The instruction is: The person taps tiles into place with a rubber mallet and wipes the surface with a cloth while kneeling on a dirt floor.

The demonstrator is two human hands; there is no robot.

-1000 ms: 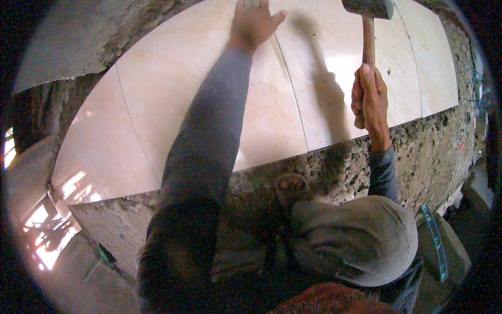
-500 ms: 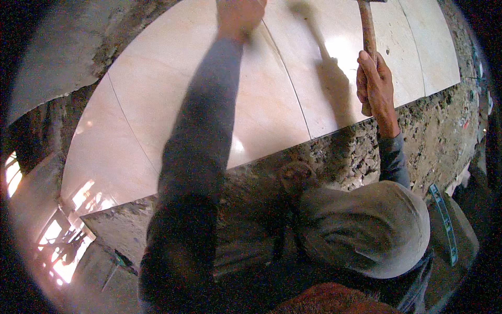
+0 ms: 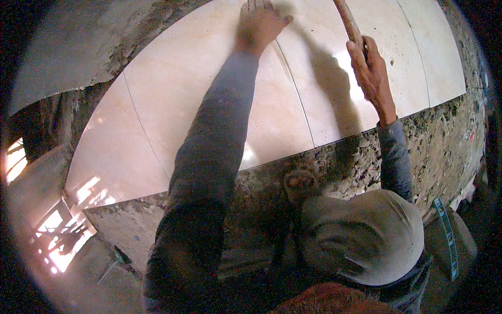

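Several pale, glossy tiles (image 3: pixel 183 76) fill the upper middle of the frame; over them, at top centre, lies the left hand (image 3: pixel 260 27), fingers stretched and thumb spread wide, though whether it presses down I cannot tell. At upper right, the right hand (image 3: pixel 370 73) is wrapped round a wooden handle (image 3: pixel 348 21) that runs out past the top edge. A blue strip (image 3: pixel 447 238) at lower right carries dark marks too small to read.
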